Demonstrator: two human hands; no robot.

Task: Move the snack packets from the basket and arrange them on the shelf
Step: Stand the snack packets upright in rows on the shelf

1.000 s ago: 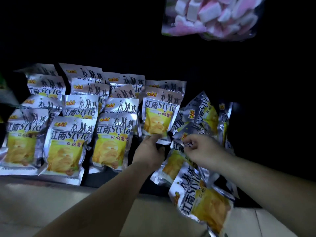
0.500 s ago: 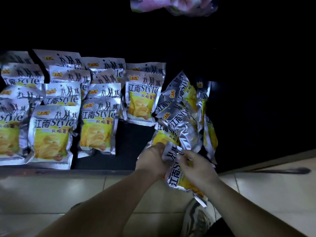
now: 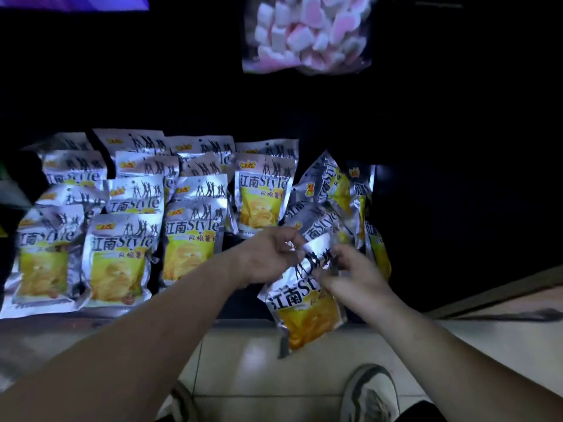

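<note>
Head view: L hand [image 3: 268, 254] & R hand [image 3: 356, 275] both have fingers clamped on the top of one snack packet [image 3: 304, 306], held at the shelf [image 3: 76, 321] front edge. Just behind it a loose pile [image 3: 329, 193]; neat rows [image 3: 122, 254] stand to the left.

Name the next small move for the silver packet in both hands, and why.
The left hand and right hand both pinch the top of the silver and yellow foil snack packet, which hangs past the dark shelf and its front edge. Probably best to stand it in the bare spot before the upright packet above the left hand; the columns further left already reach the front.
</note>
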